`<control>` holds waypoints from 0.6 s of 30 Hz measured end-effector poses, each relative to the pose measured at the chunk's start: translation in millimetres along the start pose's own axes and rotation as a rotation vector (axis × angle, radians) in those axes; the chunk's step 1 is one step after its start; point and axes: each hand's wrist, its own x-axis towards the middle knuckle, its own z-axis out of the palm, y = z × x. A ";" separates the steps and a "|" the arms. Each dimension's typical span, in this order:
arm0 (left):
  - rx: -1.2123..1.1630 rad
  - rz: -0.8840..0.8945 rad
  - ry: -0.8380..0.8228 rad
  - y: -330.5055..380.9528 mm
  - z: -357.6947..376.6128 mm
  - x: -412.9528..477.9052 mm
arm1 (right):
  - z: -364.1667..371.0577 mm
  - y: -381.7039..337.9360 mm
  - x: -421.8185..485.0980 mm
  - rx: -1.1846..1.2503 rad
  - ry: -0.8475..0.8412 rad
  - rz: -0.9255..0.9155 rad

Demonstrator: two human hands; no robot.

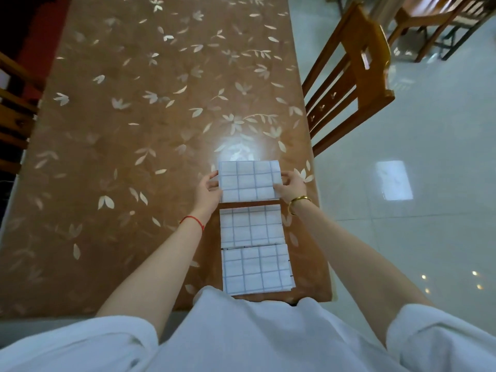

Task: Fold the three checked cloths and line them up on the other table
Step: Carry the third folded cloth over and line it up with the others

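Note:
Three folded white cloths with a thin blue check lie in a column near the right edge of the brown leaf-patterned table [134, 130]. The nearest cloth [257, 269] lies by the table's front edge, and the middle cloth [251, 226] sits just beyond it. The farthest cloth [249, 181] is held at both short sides: my left hand [208, 190] grips its left edge and my right hand [291, 187] grips its right edge. A narrow strip of table shows between the far and middle cloths.
A wooden chair [349, 76] stands against the table's right side, and another chair [13, 108] stands at the left. More wooden furniture [440, 25] is at the far right on the glossy tiled floor [402, 237].

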 end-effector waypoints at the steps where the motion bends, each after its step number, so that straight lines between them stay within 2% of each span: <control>1: 0.007 -0.005 -0.002 -2.9 1.7 2.9 | 1.3 1.9 5.7 -0.019 0.006 0.013; 6: 0.056 -0.032 0.009 -19.6 7.4 20.9 | 8.9 9.4 30.2 -0.108 -0.011 0.085; 18: 0.141 0.019 0.042 -40.9 2.3 35.7 | 26.4 19.8 48.1 -0.306 -0.008 0.052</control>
